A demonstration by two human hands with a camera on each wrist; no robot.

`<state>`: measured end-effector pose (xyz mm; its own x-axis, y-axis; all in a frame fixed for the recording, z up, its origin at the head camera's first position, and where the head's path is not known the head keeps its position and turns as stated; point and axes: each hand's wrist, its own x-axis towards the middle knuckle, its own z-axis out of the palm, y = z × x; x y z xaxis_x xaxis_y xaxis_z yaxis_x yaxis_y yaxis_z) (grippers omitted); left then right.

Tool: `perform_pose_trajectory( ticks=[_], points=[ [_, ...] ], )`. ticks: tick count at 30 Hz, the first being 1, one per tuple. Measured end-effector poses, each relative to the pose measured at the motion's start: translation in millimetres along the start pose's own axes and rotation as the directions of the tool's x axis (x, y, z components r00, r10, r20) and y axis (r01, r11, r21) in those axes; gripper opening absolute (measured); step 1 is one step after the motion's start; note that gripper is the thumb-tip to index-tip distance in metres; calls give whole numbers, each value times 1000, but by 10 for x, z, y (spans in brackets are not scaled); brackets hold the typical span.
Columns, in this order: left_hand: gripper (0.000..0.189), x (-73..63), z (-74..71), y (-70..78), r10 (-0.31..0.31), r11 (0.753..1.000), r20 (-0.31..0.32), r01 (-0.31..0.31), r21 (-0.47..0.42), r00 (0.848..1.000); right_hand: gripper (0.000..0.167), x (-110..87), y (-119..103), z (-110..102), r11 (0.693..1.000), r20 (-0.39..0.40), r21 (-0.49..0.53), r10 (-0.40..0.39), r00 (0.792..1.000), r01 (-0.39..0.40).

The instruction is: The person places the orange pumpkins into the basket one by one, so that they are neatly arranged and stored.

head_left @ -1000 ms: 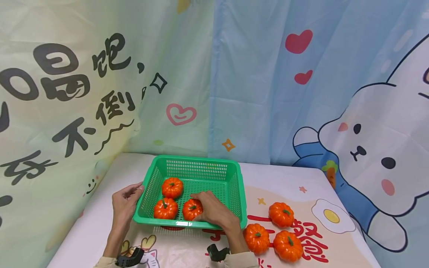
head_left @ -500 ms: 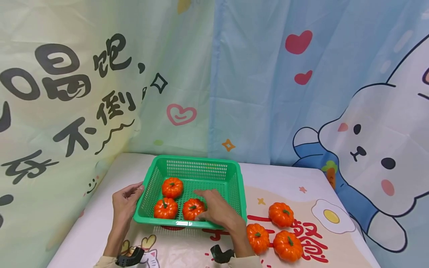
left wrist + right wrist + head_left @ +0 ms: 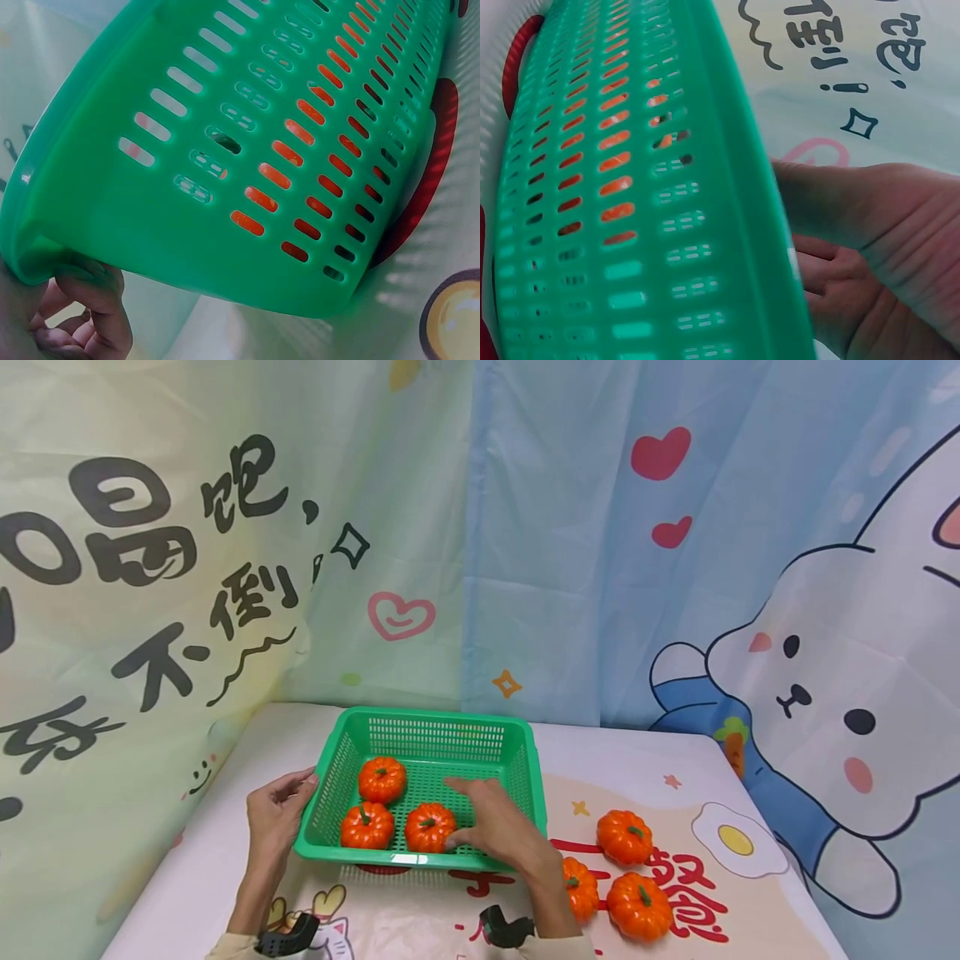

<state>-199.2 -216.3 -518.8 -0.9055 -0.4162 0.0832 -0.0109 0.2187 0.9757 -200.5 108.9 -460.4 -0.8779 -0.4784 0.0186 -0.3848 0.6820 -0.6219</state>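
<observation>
A green plastic basket (image 3: 442,860) with slotted walls holds three small orange pumpkins: one at the back left (image 3: 382,779), one at the front left (image 3: 367,826) and one near the front middle (image 3: 431,827). My left hand (image 3: 276,810) grips the basket's left rim; in the left wrist view its fingers (image 3: 101,304) curl under that rim. Inside the basket my right hand (image 3: 498,827) spreads its thumb and fingers just right of the front-middle pumpkin, holding nothing. In the right wrist view the basket wall hides the fingertips of this hand (image 3: 877,247).
To the right of the basket, three more pumpkins lie on the printed tablecloth: one at the back (image 3: 625,837), one at the front (image 3: 640,907) and one partly behind my right wrist (image 3: 581,888). A printed curtain (image 3: 540,568) hangs behind the table.
My right hand has let go of the front-middle pumpkin and moved slightly right, its fingers spreading. That pumpkin stays in the basket. The left hand keeps its grip on the rim.
</observation>
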Motion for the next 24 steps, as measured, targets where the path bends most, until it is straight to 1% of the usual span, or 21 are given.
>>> perform_pose_trajectory(
  ticks=[6, 17, 24],
  points=[
    [32, -3, 2, -7, 6, 1000, -2, -6, 12, 1000, 81, -68, 7, -87, 1000, -13, 11, 23, 1000, -23],
    [32, -10, 4, 15, 11, 1000, -1, -11, 24, 1000, 80, -194, 86, -252, 997, -76, 34, 69, 995, -67],
    [32, 4, -1, -21, -2, 1000, 2, 2, 21, 1000, 79, -273, 136, -326, 993, -104, 40, 111, 988, -107]
  ],
)
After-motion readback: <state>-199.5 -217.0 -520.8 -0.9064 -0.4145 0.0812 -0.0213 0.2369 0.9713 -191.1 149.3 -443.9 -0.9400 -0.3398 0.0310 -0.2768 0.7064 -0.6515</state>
